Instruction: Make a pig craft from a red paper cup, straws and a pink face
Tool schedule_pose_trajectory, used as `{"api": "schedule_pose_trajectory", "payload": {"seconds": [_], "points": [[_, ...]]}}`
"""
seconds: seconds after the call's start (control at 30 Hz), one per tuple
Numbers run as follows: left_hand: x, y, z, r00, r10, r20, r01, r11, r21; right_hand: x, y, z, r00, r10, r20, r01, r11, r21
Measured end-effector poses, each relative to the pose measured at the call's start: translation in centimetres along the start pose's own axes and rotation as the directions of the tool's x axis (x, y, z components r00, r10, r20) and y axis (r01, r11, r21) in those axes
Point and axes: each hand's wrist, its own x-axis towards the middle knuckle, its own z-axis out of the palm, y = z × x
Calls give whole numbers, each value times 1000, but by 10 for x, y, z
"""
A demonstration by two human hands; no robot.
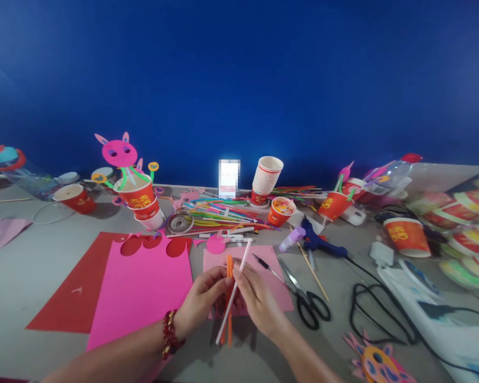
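Head view: the left hand pinches the orange sticks — at least two — and the right hand pinches one pale stick, slanting across them above the pale sheet. Best keep both pinches light, tips level. On the bench: one scissors, one glue gun.

Warm brights are glowing against a deep blue wall

The sticks are showing plain orange, the straw whitish pink. The hot pink sheet, red sheet and pale pink sheet are showing plain; a paper cup is bearing yellow lettering on red. The glue gun is showing navy, the glue stick lilac, the desk grey.
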Motion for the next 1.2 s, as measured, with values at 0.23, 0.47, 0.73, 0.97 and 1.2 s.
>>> {"api": "schedule_pose_trajectory", "payload": {"seconds": [0.23, 0.47, 0.73, 0.97, 1.2], "points": [[-6, 2, 3, 988, -31, 152, 30, 999, 11, -4, 5, 4, 990, 109, 90, -109, 994, -9], [-6, 0, 5, 993, 2, 121, -6, 999, 37, -2, 12, 5, 986, 148, 78, -151, 988, 28], [-5, -20, 1, 984, -59, 171, 87, 983, -159, -2, 15, 6, 984, 140, 109, -148, 986, 76], [-4, -8, -1, 954, -38, 299, 138, 937, -321, 6, 11, -1, 992, 119, 36, -124, 951, 283], [-2, -2, -3, 907, -87, 412, 232, 919, -317, 11, 8, -4, 990, 124, -66, -84, 901, 427]]}}
